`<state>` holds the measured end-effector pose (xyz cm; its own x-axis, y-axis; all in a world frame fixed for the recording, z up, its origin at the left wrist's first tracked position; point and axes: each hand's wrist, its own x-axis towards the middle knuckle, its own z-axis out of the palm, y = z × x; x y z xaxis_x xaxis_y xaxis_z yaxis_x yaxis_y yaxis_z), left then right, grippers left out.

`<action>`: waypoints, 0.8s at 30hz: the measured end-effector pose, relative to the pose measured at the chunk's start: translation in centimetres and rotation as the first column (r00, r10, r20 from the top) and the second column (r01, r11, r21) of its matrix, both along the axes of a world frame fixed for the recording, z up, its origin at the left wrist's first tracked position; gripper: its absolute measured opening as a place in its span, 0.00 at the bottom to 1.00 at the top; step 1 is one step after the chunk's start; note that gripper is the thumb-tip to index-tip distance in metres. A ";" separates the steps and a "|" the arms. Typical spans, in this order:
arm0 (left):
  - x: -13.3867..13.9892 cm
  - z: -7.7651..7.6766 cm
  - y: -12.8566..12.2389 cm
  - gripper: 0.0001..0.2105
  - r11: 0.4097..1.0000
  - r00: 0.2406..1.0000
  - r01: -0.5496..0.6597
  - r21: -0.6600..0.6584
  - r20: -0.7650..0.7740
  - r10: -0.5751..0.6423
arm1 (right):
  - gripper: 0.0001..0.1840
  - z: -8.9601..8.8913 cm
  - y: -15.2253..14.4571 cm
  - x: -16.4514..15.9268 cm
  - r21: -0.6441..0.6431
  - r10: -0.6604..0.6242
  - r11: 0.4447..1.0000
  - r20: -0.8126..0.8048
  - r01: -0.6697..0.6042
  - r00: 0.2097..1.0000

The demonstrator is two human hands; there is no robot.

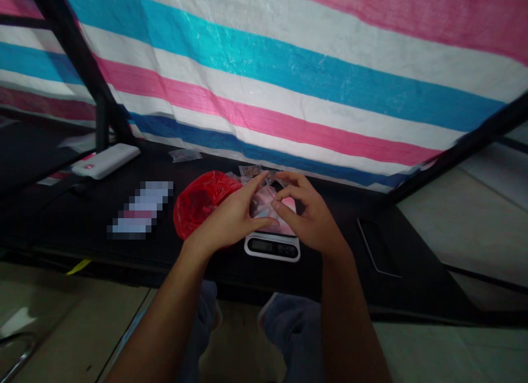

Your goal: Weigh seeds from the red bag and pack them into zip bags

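A small white digital scale (272, 255) with a dark display lies near the front edge of the black table. Over its pinkish top is a crumpled clear plastic bag (264, 200). My right hand (307, 212) pinches the bag between thumb and fingers from the right. From the left, my left hand (233, 215) curves around the bag, its thumb and fingers spread apart. A red plastic bag (200, 201) sits open beside my left hand, which covers part of it. Just beyond my fingertips lies a clear bag with small brownish pieces (250, 172).
A phone (377, 245) lies to the right on the black table (338, 199). At left are a pixelated rectangular item (142, 210) and a white power bank (107, 160). A flat clear bag (185, 155) lies at the back. Striped sheeting (264, 86) hangs behind, between dark frame bars.
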<state>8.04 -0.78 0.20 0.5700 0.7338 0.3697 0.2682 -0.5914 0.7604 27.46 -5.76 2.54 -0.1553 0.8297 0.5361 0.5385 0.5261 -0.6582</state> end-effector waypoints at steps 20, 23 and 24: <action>-7.0 0.6 6.7 0.16 0.872 0.682 -0.467 0.144 -0.569 0.459 | 0.22 -1.4 -1.3 8.2 -0.208 -0.502 0.741 0.460 0.639 0.732; -7.3 1.5 5.8 0.15 0.869 0.724 -0.464 0.175 -0.491 0.485 | 0.18 0.5 -2.3 5.2 -0.069 -0.480 0.841 0.358 0.536 0.801; -7.3 1.7 5.5 0.14 0.869 0.732 -0.463 0.177 -0.477 0.487 | 0.17 0.9 -2.4 3.6 -0.060 -0.405 0.892 0.333 0.448 0.851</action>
